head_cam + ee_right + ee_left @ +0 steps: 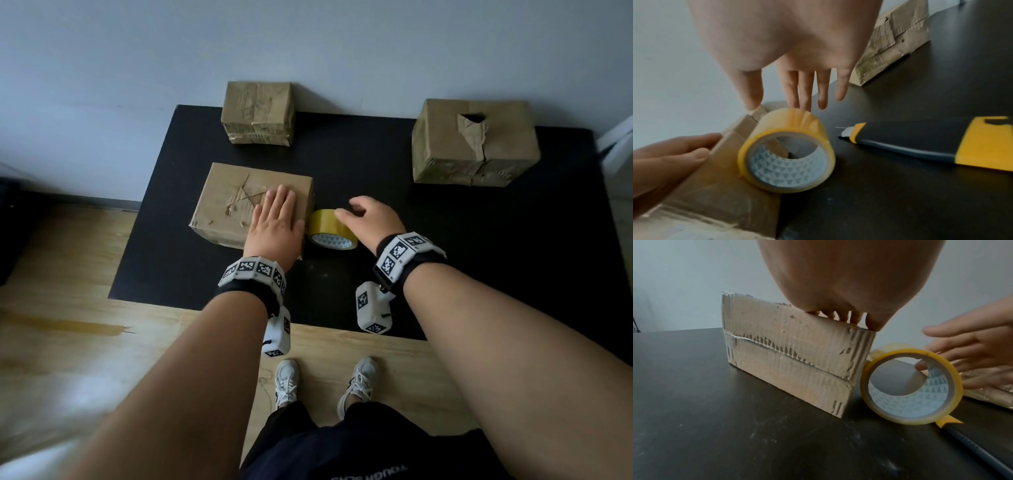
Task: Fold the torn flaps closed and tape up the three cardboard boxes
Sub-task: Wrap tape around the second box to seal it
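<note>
Nearest box [236, 202] lies under the flat left hand [275, 224]; spread right hand [371, 219] hides part of tape roll [330, 231].

A black table top [479, 240] stands against a pale grey wall [137, 68]. A black and yellow utility knife [931, 142] lies flat on it. Below, wooden floor [68, 308] and 2 white sneakers [286, 382].

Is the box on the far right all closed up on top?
No, the far right box has a torn open hole in its top.
</note>
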A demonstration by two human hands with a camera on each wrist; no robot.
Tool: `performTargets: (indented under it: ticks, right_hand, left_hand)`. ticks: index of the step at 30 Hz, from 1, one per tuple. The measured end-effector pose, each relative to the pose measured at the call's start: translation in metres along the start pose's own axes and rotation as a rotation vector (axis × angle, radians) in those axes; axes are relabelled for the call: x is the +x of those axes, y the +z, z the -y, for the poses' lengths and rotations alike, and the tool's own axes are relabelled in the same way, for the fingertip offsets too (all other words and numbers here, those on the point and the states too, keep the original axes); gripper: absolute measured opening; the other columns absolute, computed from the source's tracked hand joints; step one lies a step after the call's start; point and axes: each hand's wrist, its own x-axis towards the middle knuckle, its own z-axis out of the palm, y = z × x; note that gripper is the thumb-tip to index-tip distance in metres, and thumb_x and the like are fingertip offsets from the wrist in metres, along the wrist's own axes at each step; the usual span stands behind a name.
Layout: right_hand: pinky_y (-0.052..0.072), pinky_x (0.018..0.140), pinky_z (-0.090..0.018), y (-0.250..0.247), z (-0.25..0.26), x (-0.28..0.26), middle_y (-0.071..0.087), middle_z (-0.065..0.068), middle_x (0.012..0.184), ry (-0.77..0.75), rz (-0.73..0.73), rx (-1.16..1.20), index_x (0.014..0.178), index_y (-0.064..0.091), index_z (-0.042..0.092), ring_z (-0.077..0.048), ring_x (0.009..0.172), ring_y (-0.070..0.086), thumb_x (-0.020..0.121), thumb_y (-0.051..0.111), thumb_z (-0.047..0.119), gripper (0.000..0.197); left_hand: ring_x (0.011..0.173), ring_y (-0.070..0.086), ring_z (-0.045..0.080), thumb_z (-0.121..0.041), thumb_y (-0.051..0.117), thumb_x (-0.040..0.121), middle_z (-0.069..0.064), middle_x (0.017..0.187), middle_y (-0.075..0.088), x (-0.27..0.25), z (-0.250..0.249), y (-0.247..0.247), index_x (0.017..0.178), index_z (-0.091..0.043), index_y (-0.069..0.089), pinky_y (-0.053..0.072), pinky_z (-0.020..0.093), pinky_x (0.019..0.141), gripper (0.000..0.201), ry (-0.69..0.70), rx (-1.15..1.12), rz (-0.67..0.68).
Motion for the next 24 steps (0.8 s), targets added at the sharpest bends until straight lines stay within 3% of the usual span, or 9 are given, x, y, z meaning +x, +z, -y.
performTargets:
  ticks: [2, 5, 7, 10, 19, 24]
  right_hand:
    - [0.049, 0.096, -0.037, 0.000, 0.010, -0.001, 0.060, 0.003, 0.128, -0.025, 0.115, -0.051, 0.134, 0.056, 0.026, -0.019, 0.114, 0.058, 0.087, 0.061, 0.051, 0.053]
    - [0.052, 0.081, -0.033, 0.002, 0.016, -0.002, 0.068, 0.000, 0.108, -0.060, 0.183, -0.142, 0.111, 0.067, 0.025, -0.018, 0.096, 0.063, 0.086, 0.066, 0.040, 0.029]
    - [0.054, 0.079, -0.035, 0.002, 0.016, -0.004, 0.068, -0.001, 0.099, -0.066, 0.216, -0.132, 0.100, 0.068, 0.024, -0.018, 0.089, 0.063, 0.086, 0.065, 0.037, 0.018]
    - [0.054, 0.085, -0.040, 0.000, 0.018, -0.004, 0.068, 0.000, 0.097, -0.074, 0.212, -0.086, 0.100, 0.069, 0.023, -0.019, 0.090, 0.063, 0.086, 0.064, 0.033, 0.018]
    - [0.054, 0.083, -0.040, -0.003, 0.019, -0.001, 0.067, 0.003, 0.093, -0.143, 0.206, -0.159, 0.096, 0.067, 0.030, -0.018, 0.089, 0.062, 0.085, 0.064, 0.024, 0.013]
    - [0.053, 0.083, -0.038, -0.008, 0.016, -0.002, 0.066, 0.004, 0.094, -0.101, 0.216, -0.120, 0.097, 0.069, 0.029, -0.018, 0.090, 0.061, 0.083, 0.063, 0.030, 0.016]
  left_hand:
    - [0.149, -0.011, 0.012, -0.035, 0.029, 0.104, -0.006, 0.163, -0.006, 0.002, 0.000, -0.002, 0.156, -0.022, 0.007, -0.008, 0.032, 0.120, 0.059, 0.000, -0.003, 0.020]
    - [0.149, -0.012, 0.013, -0.036, 0.029, 0.104, -0.006, 0.163, -0.008, 0.002, 0.000, -0.004, 0.156, -0.022, 0.006, -0.008, 0.032, 0.120, 0.059, 0.004, 0.003, 0.039]
    - [0.149, -0.012, 0.013, -0.035, 0.030, 0.104, -0.005, 0.163, -0.008, 0.002, 0.000, -0.005, 0.156, -0.022, 0.005, -0.008, 0.032, 0.119, 0.059, 0.000, 0.002, 0.042]
    - [0.149, -0.012, 0.013, -0.035, 0.030, 0.104, -0.005, 0.163, -0.008, 0.001, -0.001, -0.005, 0.156, -0.022, 0.006, -0.008, 0.033, 0.119, 0.059, -0.005, 0.000, 0.040]
    - [0.150, -0.001, 0.016, -0.039, 0.046, 0.097, -0.004, 0.163, 0.008, 0.002, -0.009, -0.011, 0.153, -0.020, 0.021, 0.003, 0.036, 0.122, 0.065, -0.008, 0.019, -0.026]
    - [0.149, 0.004, 0.020, -0.038, 0.050, 0.094, 0.000, 0.161, 0.014, 0.003, -0.010, -0.009, 0.149, -0.018, 0.026, 0.008, 0.038, 0.121, 0.064, 0.010, 0.062, -0.062]
